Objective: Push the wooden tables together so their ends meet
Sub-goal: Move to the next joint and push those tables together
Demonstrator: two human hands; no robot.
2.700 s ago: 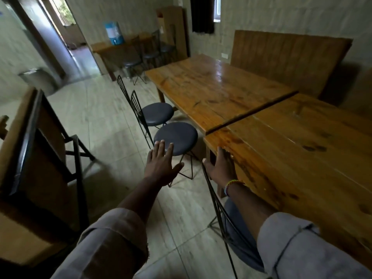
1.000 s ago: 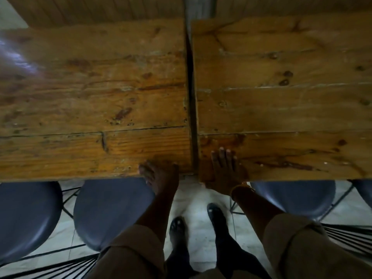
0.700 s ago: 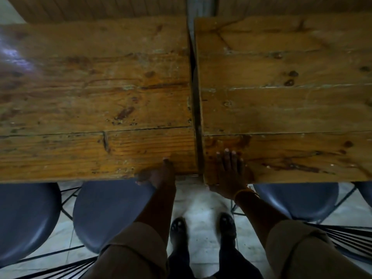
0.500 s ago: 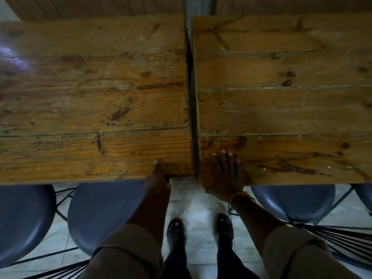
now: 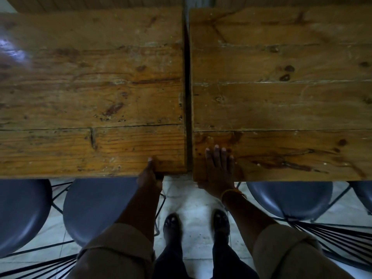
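Note:
Two wooden plank tables fill the upper view, end to end, the left table (image 5: 90,97) and the right table (image 5: 281,101). A narrow dark gap (image 5: 187,97) runs between their ends. My left hand (image 5: 150,174) grips the left table's near edge close to its corner, thumb on top, fingers hidden underneath. My right hand (image 5: 218,170) lies flat on the right table's near corner, fingers spread on the top and palm over the edge.
Round dark-seated wire chairs sit tucked under the near edges: two at the left (image 5: 96,208) (image 5: 18,214), one at the right (image 5: 289,198). My feet (image 5: 197,224) stand on pale floor tiles between them. A wooden panel (image 5: 90,2) runs behind the tables.
I have gone from standing beside the tables to facing the seam. In the last second my left hand slid off the tabletop to grip the edge; the gap looks about the same.

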